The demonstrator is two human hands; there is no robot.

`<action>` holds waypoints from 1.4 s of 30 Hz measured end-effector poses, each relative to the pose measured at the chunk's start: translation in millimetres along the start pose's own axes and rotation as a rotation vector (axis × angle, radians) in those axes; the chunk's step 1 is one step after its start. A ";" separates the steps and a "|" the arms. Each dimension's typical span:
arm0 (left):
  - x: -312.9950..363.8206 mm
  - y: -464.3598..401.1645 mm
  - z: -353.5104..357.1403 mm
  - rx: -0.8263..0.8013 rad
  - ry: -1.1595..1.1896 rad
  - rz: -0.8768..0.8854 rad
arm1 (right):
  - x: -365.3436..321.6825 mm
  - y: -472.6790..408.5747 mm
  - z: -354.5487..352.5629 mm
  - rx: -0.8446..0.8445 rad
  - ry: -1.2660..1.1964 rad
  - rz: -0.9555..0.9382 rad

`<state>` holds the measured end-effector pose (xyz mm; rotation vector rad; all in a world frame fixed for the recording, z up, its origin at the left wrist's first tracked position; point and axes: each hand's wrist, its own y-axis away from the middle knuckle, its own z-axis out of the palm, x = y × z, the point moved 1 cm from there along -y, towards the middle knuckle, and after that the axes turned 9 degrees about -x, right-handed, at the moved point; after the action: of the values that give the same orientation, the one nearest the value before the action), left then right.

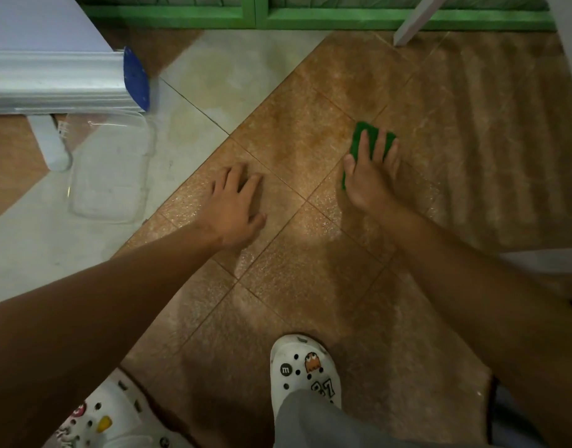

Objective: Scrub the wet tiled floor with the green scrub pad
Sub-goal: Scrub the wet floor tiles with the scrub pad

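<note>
Pad (371, 140), green, lies flat on the brown floor (297, 253) to the right of centre, across a grout line. The right hand (370, 176) lies on top of it with straight, spread fingers pressing down, so this grip is open rather than curled round the pad; the pad's far corners and left edge show past the fingers and thumb. The left hand (236, 205) rests on the floor well apart from the pad, palm down, fingers spread and slightly bent, holding nothing, its grip open too. The brown tiles around both hands shine with wet, and pale streaks cover the tiles further right.

At the left the floor changes to pale grey tile (213, 76), where a clear plastic tray (113, 169) lies beside a white leg (50, 143) under a white unit with a blue end cap (136, 77). A green frame (245, 14) runs along the far edge. At the bottom are two white clogs (302, 367) with charms, and a grey trouser leg (310, 421) covers the heel of the right one.
</note>
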<state>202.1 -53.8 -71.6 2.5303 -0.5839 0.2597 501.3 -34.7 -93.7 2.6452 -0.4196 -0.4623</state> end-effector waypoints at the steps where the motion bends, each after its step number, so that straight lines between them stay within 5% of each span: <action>1: -6.0 4.1 2.1 0.008 -0.005 -0.027 | -1.8 17.3 10.6 -0.011 0.009 -0.021; 9: -21.9 16.2 16.7 0.009 0.012 -0.145 | -20.4 148.7 93.9 -0.084 0.198 -0.270; 13: -23.2 15.9 17.7 0.017 0.015 -0.155 | -16.5 105.1 68.3 -0.067 0.233 -0.309; 21: -24.6 16.3 24.5 0.017 -0.015 -0.163 | -17.6 -35.2 -7.0 -0.042 0.029 -0.053; 33: -28.0 15.7 31.6 0.032 -0.026 -0.152 | -39.2 150.9 94.6 -0.064 0.191 -0.337; 42: -26.8 15.6 27.7 0.004 -0.021 -0.154 | -41.1 35.9 48.1 -0.036 0.256 -0.370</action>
<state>173.0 -71.1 -95.7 2.5682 -0.3943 0.1781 438.3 -68.0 -108.3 2.7026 0.1585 -0.2297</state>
